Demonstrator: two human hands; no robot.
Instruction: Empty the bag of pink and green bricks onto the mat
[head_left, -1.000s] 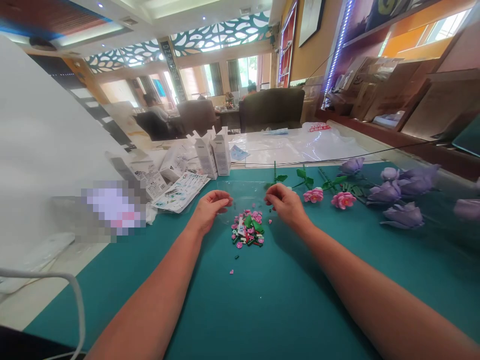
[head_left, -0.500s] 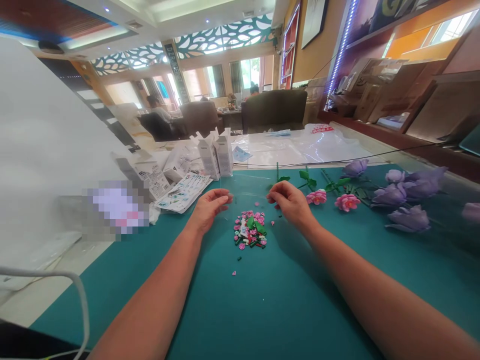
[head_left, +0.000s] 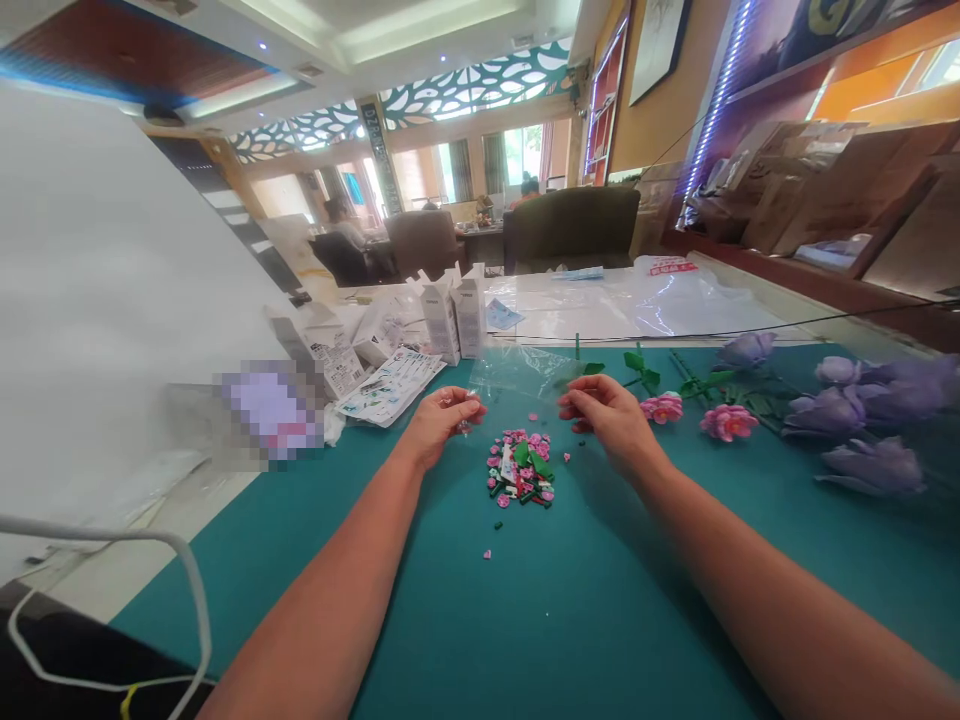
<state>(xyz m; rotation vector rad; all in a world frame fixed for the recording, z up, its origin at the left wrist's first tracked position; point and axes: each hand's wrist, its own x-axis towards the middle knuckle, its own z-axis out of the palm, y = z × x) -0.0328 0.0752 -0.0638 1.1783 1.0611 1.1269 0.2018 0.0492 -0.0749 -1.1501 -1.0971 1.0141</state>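
My left hand (head_left: 439, 423) and my right hand (head_left: 609, 415) each pinch a lower corner of a clear plastic bag (head_left: 525, 372), which stands up between them above the teal mat (head_left: 570, 600). Just below the bag lies a small heap of pink, green and white bricks (head_left: 521, 468). A few stray pink bits (head_left: 487, 553) lie nearer to me. Built pink flowers (head_left: 726, 421) with green stems (head_left: 637, 365) lie right of my right hand.
Purple flowers (head_left: 862, 420) lie at the far right. White boxes (head_left: 454, 315) and an instruction leaflet (head_left: 390, 385) sit at the back left. Clear plastic sheeting (head_left: 645, 300) covers the table beyond. Brown armchairs and seated people are further back. A white cable (head_left: 180, 590) loops at the lower left.
The empty bag has been lifted up off the heap and now stands upright between my hands. The view has shifted slightly left and down.
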